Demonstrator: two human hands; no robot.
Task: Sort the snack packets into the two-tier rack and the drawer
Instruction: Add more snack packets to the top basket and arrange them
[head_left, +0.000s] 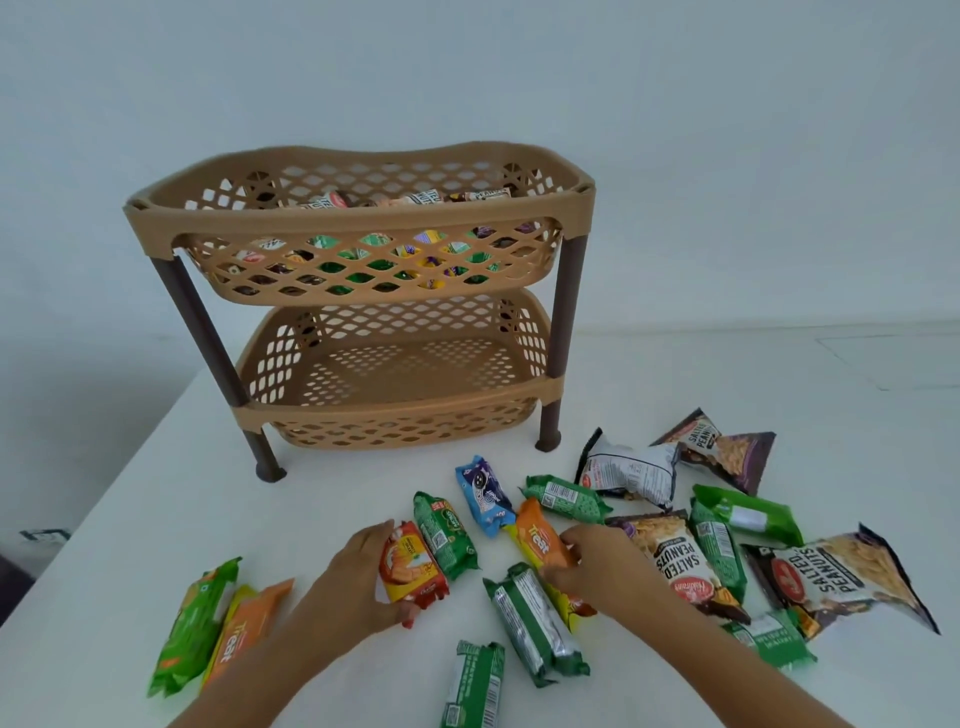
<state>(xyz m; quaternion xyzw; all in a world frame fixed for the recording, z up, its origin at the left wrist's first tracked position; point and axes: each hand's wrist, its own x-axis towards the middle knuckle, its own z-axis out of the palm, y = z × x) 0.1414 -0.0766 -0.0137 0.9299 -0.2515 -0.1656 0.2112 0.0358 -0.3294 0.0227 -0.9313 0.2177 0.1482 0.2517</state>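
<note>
Both grips are already on packets as we sort snacks at the white worktop (727, 395). Our left hand (347, 577) curls its fingers and thumb round a red-and-yellow biscuit packet (410, 566), which lies just at three o'clock of the palm with its long axis running roughly twelve to six. Our right hand (597, 566) pinches an orange foil packet marked "Treat" (540, 545), lying at nine o'clock of that hand and angled from eleven to five.

From both hands, the tan plastic two-tier lattice rack with brown legs (363, 228) stands at twelve o'clock, well apart. Its upper basket holds packets; its lower basket (395, 364) shows none. No drawer is in view.

Loose packets lie around the hands: a blue cream-biscuit packet (484, 496) at twelve o'clock between them, green packets (535, 623) nearer us, salted peanut bags (841, 577) out at three o'clock, and a green and an orange packet (218, 629) at nine o'clock.

We judge the left hand slightly nearer the rack's open front, so its packet looks likeliest to travel first, straight ahead and up.
</note>
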